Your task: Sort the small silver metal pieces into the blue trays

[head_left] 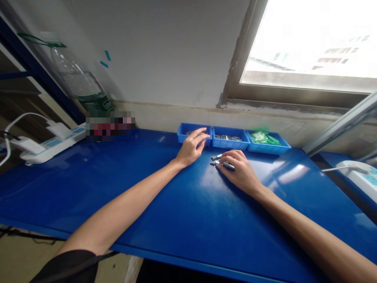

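My left hand (191, 148) hovers at the front of the left blue bin (180, 137), fingers stretched out and apart from the thumb, with nothing seen in it. Small metal pieces (190, 133) lie in that bin, partly hidden by the hand. On the blue tabletop, my right hand (240, 167) curls its thumb and fingers round small silver metal parts (216, 157). Some of these parts stick out to the left of its fingertips; their exact kind is too small to tell. Behind this hand, the middle blue bin (231, 144) holds several grey metal pieces (228, 137).
A right blue bin (269, 148) holds a green plastic bag (262, 136). A power strip (55, 146) with plugs and a large bottle (85, 86) stand at the left. Another white power strip (357, 177) is at the right. Wall and window (306, 43) rise behind the table (188, 220).
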### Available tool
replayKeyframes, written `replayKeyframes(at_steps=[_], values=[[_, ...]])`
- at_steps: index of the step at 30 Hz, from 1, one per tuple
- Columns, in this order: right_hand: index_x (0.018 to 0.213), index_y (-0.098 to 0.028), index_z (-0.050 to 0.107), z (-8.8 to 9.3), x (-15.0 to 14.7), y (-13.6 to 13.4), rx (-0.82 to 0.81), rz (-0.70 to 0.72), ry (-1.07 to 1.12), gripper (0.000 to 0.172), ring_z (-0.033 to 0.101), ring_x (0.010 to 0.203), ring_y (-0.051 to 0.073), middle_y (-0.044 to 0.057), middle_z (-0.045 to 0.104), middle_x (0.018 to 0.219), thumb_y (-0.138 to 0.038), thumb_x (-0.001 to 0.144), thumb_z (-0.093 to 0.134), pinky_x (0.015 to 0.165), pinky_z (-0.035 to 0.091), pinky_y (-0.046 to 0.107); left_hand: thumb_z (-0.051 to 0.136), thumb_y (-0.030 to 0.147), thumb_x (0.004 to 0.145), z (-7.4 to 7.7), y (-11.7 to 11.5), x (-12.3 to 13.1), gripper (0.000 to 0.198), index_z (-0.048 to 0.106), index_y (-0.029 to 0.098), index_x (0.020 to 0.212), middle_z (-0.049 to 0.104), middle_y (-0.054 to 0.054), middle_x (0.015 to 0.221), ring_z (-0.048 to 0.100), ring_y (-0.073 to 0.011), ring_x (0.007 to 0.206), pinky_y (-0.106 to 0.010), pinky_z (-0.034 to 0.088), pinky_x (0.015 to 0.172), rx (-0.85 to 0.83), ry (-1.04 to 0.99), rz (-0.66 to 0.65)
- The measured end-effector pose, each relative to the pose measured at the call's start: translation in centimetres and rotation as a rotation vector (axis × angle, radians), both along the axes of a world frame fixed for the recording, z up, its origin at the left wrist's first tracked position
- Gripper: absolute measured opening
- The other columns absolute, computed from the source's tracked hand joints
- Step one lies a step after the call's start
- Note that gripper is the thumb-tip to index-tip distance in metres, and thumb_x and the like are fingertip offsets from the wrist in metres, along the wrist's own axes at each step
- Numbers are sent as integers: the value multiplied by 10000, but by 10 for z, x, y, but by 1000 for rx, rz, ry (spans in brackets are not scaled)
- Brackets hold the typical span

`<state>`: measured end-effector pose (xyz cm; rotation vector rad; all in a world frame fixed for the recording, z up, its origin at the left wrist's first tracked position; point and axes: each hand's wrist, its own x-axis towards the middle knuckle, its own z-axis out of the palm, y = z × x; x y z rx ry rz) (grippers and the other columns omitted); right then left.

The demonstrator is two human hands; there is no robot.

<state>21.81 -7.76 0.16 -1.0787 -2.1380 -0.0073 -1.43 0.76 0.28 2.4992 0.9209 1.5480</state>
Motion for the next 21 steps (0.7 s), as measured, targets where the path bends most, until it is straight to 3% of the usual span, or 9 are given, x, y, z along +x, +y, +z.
replayKeyframes(at_steps=[4,9,15,21], values=[[927,-267,744,0,0,0,11,1,-34,116,595,1159,322,101,719,1168,-342,978,672,982,552,542,521,77,988,-3,-1,1,275,722,160,1157,740,-109,1185,685,-218,1159,-396,556,1063,-5,138,-121],[988,-243,728,2,-1,0,5,5,-1,155,596,1183,314,113,725,1187,-337,1018,608,1014,540,517,539,74,960,-5,-1,2,281,727,167,1148,745,-102,1167,696,-220,1127,-383,574,1030,-79,232,-185],[972,-222,703,8,0,-1,-114,-87,274,189,688,802,227,63,754,898,-409,972,679,760,579,383,548,126,967,-2,-4,2,255,743,165,1126,760,-103,1136,707,-229,1090,-381,576,991,-147,265,-228],[913,-195,750,13,5,5,-355,-67,586,330,692,672,188,42,746,776,-516,850,790,640,567,314,587,200,972,6,-9,2,314,722,172,1255,736,-114,1230,673,-242,1165,-392,548,1039,-200,342,-323]])
